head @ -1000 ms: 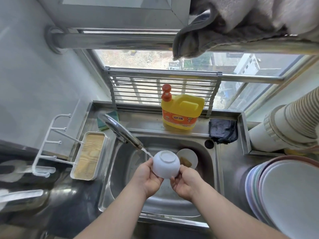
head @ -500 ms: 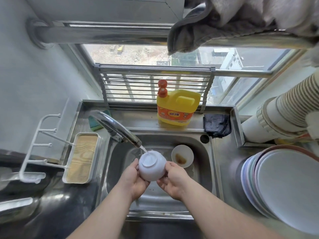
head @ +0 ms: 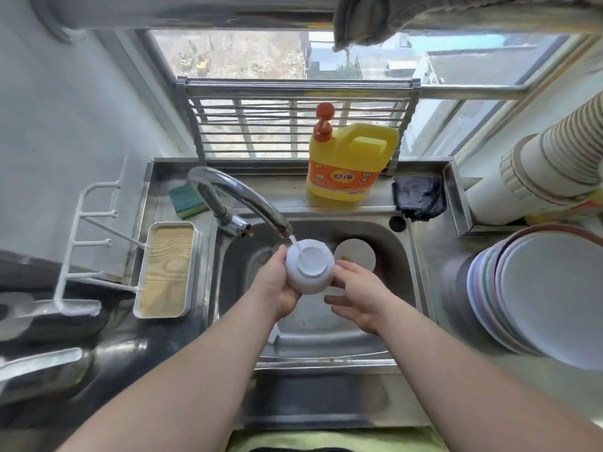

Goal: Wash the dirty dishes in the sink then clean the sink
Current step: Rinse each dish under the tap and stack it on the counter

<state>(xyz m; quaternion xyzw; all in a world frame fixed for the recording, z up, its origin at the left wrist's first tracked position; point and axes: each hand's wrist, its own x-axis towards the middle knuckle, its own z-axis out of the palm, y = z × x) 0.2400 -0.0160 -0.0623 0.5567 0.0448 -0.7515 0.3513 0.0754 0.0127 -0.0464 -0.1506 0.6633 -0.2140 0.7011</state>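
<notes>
Well out to the left of the left hand, a white rack [head: 88, 243] and a wood-lined tray [head: 168, 272] are sitting on the counter, and a green sponge [head: 187, 199] is lying up beyond them, behind the faucet [head: 241, 200].

The left hand [head: 277, 288] is gripping a small white bowl [head: 310, 267], fingers curled round its left side, holding it bottom-up just under the faucet's spout, where a thin stream is landing on the upper left edge of its base. To do this rinse well, the bowl is probably best rolled slowly under the water so that every side gets wet, then turned over so the inside is flushed too (the stream is reaching only the outside now).

The right hand [head: 355, 295] is lying open just to the right of the bowl, fingertips at its side, thumb apart below; it looks ready to rub the surface or steady the turn. A firm left-hand grip is mattering, since wet glaze is likely slippery.

Just beyond the right hand, another small dish [head: 355, 254] is waiting in the sink [head: 404, 288], apparently unwashed. Farther up, yellow detergent [head: 349, 164] and a dark cloth [head: 419, 197] are standing on the ledge, and stacked plates [head: 538, 288] are lying well to the right.
</notes>
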